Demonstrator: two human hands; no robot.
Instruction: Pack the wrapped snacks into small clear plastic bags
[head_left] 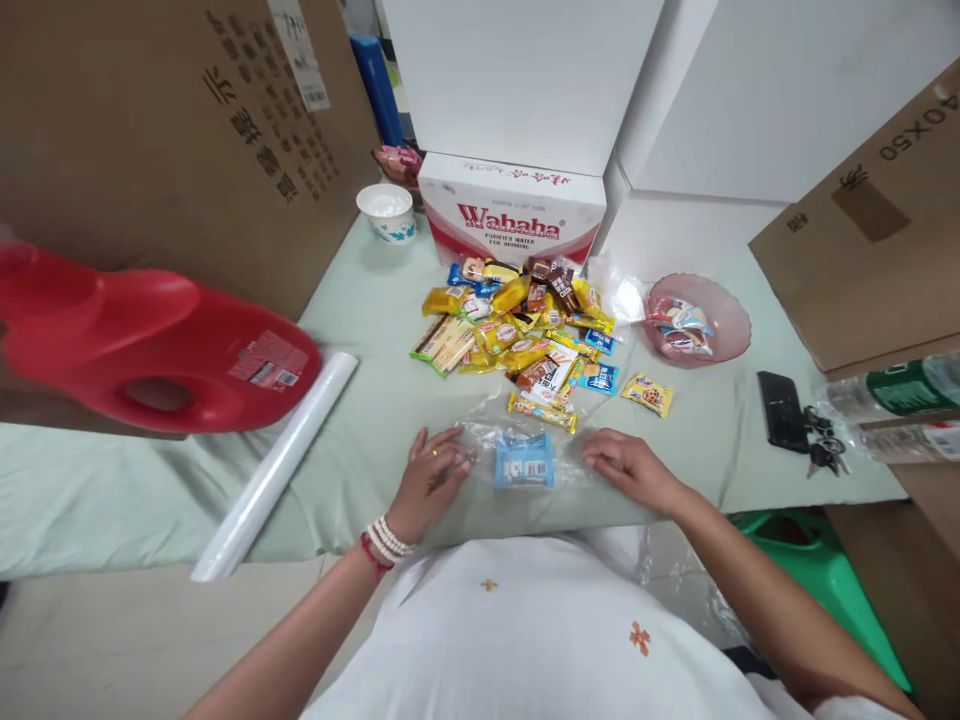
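Observation:
A light blue snack packet (524, 461) lies near the table's front edge, on or inside a thin clear plastic sheet (574, 470); I cannot tell which. My left hand (429, 482), with bead bracelets on the wrist, pinches the left edge of this plastic. At its right edge, the fingers of my right hand (631, 466) are closed on the plastic too. Just beyond lies a pile of wrapped snacks (506, 335), mostly yellow, with brown, white and blue wrappers among them. One yellow cookie packet (648, 395) sits apart to the right.
A pink see-through bowl (731, 325) holds several packets. Left stand a red jug (217, 310), a white plastic roll (277, 465) and a paper cup (388, 215). Behind is a Wahaha carton (517, 215). Right are a black phone-like object (782, 410), keys (825, 450) and plastic bottles (907, 388).

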